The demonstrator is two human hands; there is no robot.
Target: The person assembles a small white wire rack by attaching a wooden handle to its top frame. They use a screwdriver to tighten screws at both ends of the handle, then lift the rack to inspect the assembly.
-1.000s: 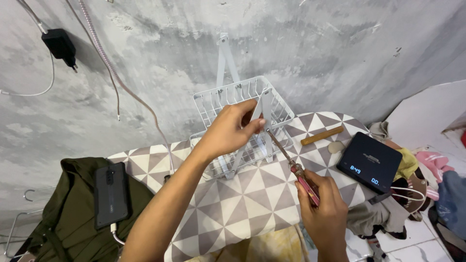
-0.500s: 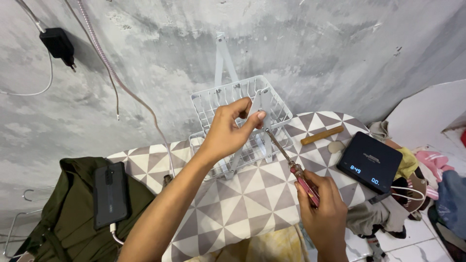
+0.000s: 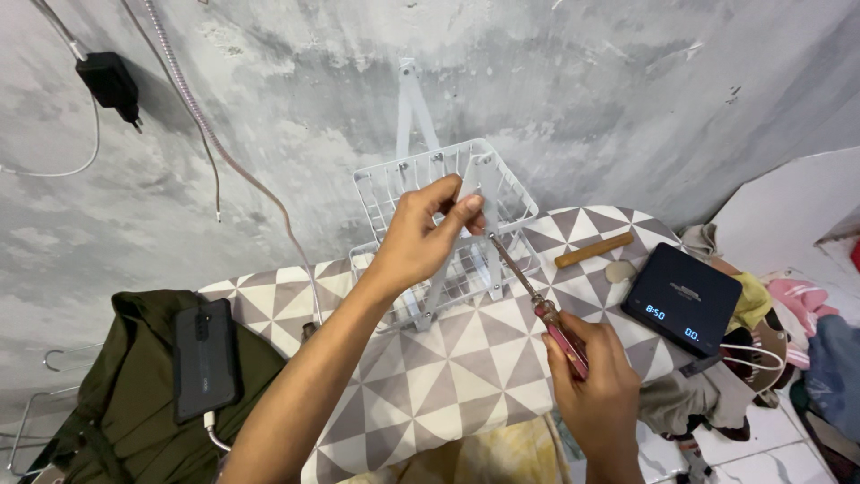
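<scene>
Left hand pinches white wire rack upright, steadying it; right hand at 5 o'clock, clenched on screwdriver whose tip meets the frame.

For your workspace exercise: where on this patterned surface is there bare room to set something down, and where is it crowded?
Free: the patterned cushion between the left forearm and the right hand, in front of the white wire rack. Crowded: the right end, with wooden stick and black digital scale; the phone lies left.
</scene>
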